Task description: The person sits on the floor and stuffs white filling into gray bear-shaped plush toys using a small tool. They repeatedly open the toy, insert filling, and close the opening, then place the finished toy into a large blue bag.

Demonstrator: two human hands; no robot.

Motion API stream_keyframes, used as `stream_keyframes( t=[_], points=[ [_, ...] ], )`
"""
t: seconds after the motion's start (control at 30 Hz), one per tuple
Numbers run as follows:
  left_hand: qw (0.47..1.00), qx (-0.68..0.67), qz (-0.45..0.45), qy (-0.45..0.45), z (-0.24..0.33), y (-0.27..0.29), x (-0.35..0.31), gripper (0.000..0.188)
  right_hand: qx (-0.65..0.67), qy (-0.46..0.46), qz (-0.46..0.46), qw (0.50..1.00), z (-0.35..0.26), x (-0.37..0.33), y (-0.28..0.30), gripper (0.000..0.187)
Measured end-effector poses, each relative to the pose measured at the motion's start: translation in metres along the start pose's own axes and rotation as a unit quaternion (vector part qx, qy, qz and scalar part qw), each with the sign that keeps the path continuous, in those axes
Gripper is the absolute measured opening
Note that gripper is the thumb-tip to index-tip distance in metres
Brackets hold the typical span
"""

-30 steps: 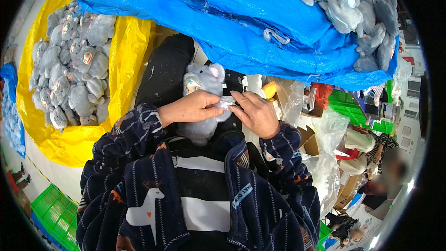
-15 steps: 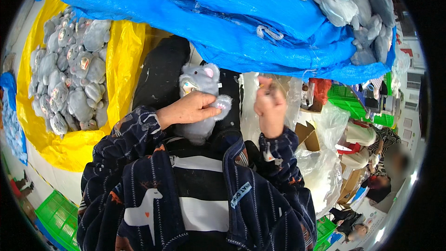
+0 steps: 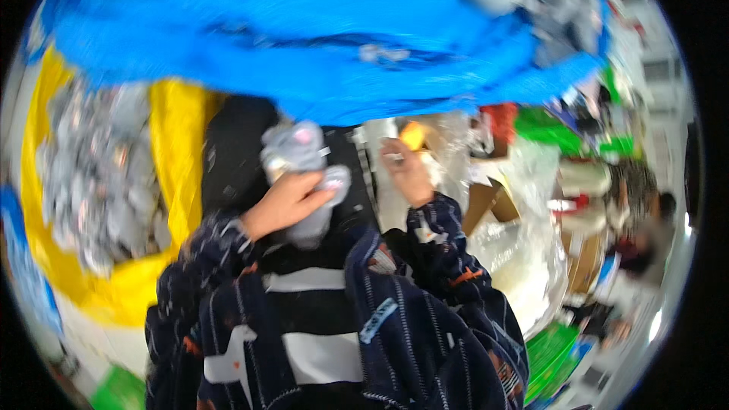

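A grey plush toy animal (image 3: 296, 146) with pink inner ears lies upright on my lap, its head pointing away from me. My left hand (image 3: 282, 203) is closed across its body, the thumb pressing near a pale paw (image 3: 336, 181) with pink marks. To the right of the toy, and apart from it, my right hand (image 3: 408, 173) is raised with its fingers curled together. A small dark detail shows at those fingers, but blur hides what it is. Just beyond the fingertips is a blurred orange thing (image 3: 414, 135); I cannot tell whether the hand touches it.
A yellow bag (image 3: 171, 137) full of grey plush toys (image 3: 102, 175) stands at the left. Across the far side spreads a large blue sheet bag (image 3: 250, 45) with more grey toys. At the right are clear plastic wrap (image 3: 524, 258), an open cardboard box (image 3: 493, 205), green crates (image 3: 547, 130) and other people.
The whole view has shifted and blurred, with my lap and the toy further left in it. My right hand has come slightly closer to the toy and turned. My left hand keeps its hold.
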State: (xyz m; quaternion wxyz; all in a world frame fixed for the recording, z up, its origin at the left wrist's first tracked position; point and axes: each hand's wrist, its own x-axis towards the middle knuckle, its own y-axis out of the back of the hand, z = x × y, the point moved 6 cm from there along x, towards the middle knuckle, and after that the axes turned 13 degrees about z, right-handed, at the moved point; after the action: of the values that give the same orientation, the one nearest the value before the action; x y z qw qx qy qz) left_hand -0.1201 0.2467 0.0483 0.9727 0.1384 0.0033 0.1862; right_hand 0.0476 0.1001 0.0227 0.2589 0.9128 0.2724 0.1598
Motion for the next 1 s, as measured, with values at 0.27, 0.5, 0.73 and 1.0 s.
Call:
stream_keyframes(
  t=[0.27,0.5,0.73,1.0],
  points=[
    [0.993,0.054,0.05,0.087,-0.022,0.01,-0.021,0.022,0.055,0.081,0.13,0.987,-0.053,0.007,-0.008,0.027],
    [0.999,0.032,-0.012,0.004,0.003,-0.009,-0.009,0.019,0.073,0.124,-0.02,0.989,-0.093,-0.036,-0.032,0.027],
    [0.954,0.185,0.235,-0.034,0.029,0.049,-0.025,0.041,0.019,0.154,-0.074,0.985,-0.091,-0.037,-0.03,0.026],
    [0.973,-0.119,0.177,0.091,-0.026,0.043,0.003,0.093,0.072,-0.085,-0.061,0.992,-0.03,-0.031,0.0,0.017]
  ],
)
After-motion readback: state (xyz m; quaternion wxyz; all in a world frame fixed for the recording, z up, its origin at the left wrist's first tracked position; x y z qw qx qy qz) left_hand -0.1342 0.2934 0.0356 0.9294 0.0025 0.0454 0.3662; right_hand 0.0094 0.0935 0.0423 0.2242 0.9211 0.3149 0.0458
